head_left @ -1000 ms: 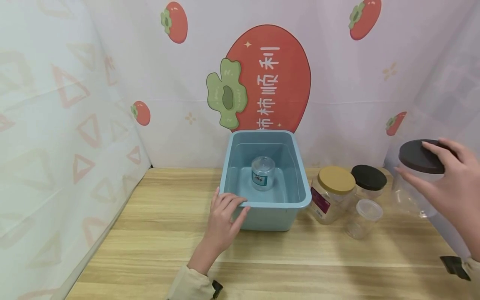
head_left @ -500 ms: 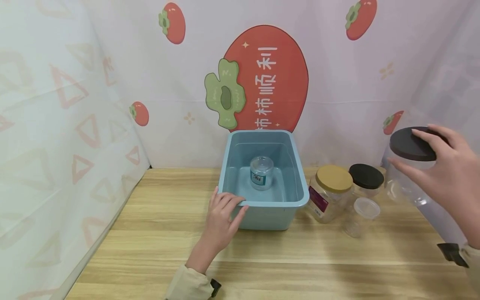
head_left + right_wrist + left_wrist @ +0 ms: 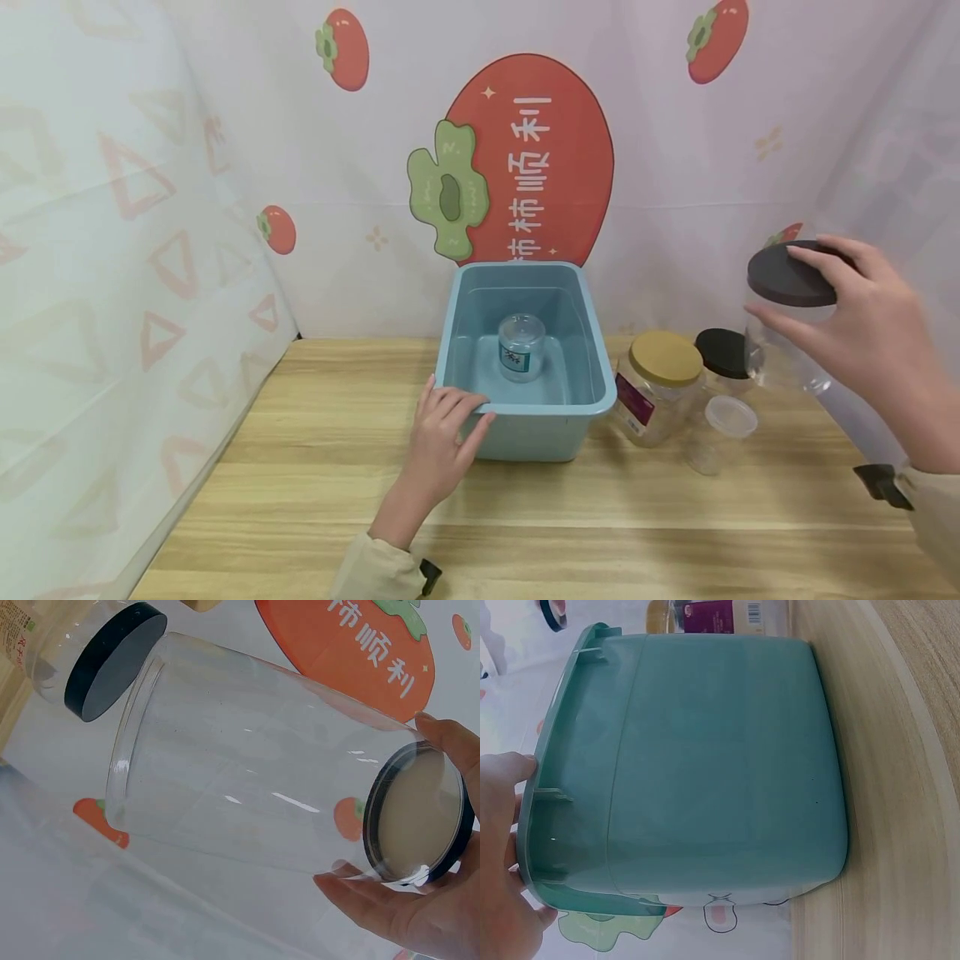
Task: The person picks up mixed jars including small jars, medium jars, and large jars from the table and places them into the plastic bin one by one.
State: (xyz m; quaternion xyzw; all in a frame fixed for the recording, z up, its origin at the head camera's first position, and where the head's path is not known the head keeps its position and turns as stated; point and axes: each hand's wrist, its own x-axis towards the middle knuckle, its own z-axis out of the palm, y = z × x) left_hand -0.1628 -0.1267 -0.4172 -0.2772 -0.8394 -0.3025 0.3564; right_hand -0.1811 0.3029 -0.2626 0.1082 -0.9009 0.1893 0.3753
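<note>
My right hand (image 3: 862, 321) grips a tall clear plastic jar (image 3: 791, 275) by its black lid, fingers and thumb spread around the lid. The jar hangs upright in the air above the right side of the table. In the right wrist view its see-through body (image 3: 232, 757) shows nothing inside. At the middle, my left hand (image 3: 442, 433) holds the near left rim of a blue plastic basin (image 3: 540, 437), fingers over the edge and thumb in front. Inside the basin stands a small clear jar (image 3: 521, 346) with a teal label.
Right of the basin stand a jar with a mustard-yellow lid (image 3: 666, 360), a black-lidded jar (image 3: 722, 352) behind it, and a small clear cup with a whitish lid (image 3: 729, 417). A persimmon-printed curtain (image 3: 360, 283) backs the wooden table (image 3: 337, 467).
My right hand has lifted the black-lidded jar and carried it leftward, so it now overlaps the other black-lidded jar. My left hand stays on the basin rim.
</note>
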